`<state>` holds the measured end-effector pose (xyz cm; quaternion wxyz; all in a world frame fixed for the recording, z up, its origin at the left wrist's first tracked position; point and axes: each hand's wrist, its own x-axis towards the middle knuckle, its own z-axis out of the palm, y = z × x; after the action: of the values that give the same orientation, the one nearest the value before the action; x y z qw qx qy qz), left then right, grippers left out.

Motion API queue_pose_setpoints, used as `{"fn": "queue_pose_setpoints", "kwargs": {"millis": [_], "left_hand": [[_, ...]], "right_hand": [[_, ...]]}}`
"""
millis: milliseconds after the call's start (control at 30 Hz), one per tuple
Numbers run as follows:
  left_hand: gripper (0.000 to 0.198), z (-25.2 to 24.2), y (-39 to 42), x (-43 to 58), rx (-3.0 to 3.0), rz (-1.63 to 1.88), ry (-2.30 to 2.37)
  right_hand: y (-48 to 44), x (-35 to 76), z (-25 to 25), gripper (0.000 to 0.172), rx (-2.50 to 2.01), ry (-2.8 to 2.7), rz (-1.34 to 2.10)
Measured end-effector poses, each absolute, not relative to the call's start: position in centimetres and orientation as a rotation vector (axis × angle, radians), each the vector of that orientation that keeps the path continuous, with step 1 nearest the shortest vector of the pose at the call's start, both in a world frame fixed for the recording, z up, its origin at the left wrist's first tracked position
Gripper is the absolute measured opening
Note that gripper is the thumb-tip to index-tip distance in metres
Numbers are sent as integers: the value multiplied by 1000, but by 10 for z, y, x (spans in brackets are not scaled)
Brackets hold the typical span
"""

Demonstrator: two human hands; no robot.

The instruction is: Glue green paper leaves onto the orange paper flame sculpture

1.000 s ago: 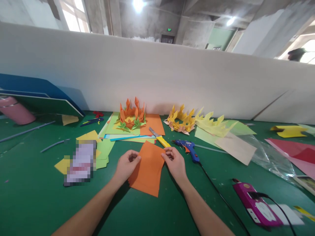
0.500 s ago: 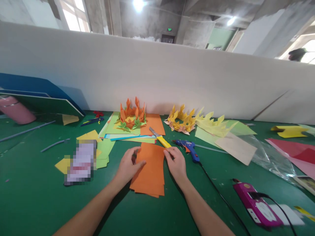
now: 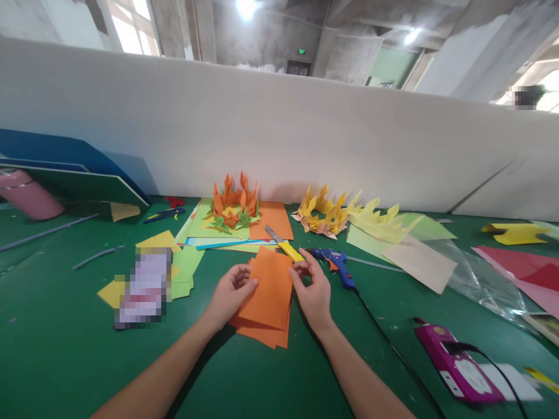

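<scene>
Several orange sheets of paper [image 3: 267,294] are stacked in front of me, the top one shifted away from those below. At the stack's left edge, my left hand [image 3: 231,293] is closed on the paper, thumb on top and fingers partly hidden behind. My right hand [image 3: 312,288] pinches the right edge between thumb and a curled finger, its index finger raised. Just beyond lies a yellow utility knife [image 3: 290,251] with its blade pointing up and left. A blue glue gun [image 3: 336,265] rests to the right of that hand.
Behind the stack stand an orange paper crown [image 3: 236,209] and a yellow one [image 3: 321,212]. Left lies a blurred-out flat object [image 3: 146,285] on paper pieces. A black cord [image 3: 393,349] runs near my right arm, beside a magenta power device [image 3: 458,364]. A white partition [image 3: 279,128] closes the back.
The top orange sheet has separated from the stack and slid up and right. My left thumb has come down onto it, and my right index finger has lifted.
</scene>
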<state>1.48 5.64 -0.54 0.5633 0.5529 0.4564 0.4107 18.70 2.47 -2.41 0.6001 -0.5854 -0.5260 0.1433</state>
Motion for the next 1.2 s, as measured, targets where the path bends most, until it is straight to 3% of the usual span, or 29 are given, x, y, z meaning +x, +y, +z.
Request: {"fn": "queue_pose_setpoints", "kwargs": {"millis": [167, 267, 400, 567, 767, 1000, 1200], "left_hand": [[53, -9, 56, 19, 1136, 991, 990], [46, -13, 58, 19, 1161, 1045, 1001], [32, -11, 58, 18, 1268, 988, 1060], [30, -4, 55, 19, 1305, 1021, 1053], [32, -4, 56, 19, 1273, 982, 1099], [30, -5, 54, 20, 1324, 890, 1010], [25, -10, 56, 20, 1358, 930, 959]], "right_hand": [[20, 179, -22, 26, -1263, -1392, 164], [18, 177, -19, 16, -1124, -1649, 20], [16, 172, -17, 17, -1046, -1823, -56], [15, 169, -19, 20, -1069, -1887, -2], [19, 175, -19, 20, -1118, -1600, 311], [24, 183, -18, 37, -1185, -1250, 1202], [22, 178, -19, 40, -1202, -1182, 1303]]}}
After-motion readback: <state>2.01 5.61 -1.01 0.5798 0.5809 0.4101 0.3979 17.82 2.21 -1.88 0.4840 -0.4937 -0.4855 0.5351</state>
